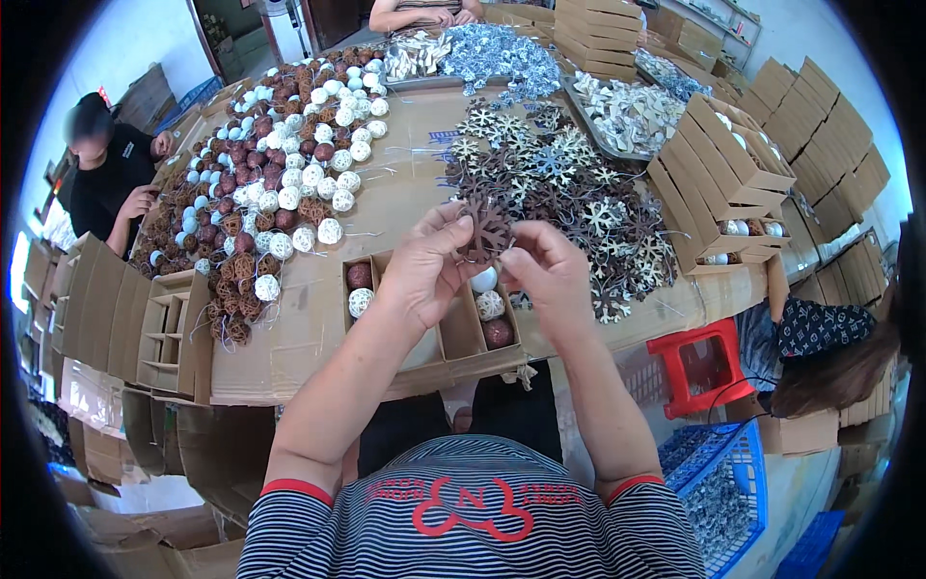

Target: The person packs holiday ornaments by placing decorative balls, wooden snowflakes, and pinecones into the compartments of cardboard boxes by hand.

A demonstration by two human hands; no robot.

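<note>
Fingers of both hands — left hand (pixel 424 265), right hand (pixel 552 270) — pinch a dark-brown flat cutout snowflake (pixel 485 230). Below it sits a divided cardboard box (pixel 453 333) — woven rattan balls (pixel 490 305) inside.

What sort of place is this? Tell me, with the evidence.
Probably a packing workshop for decorations: both hands hold a brown snowflake ornament over a divided cardboard box, beside heaps of rattan balls and stacked flat cartons.
</note>
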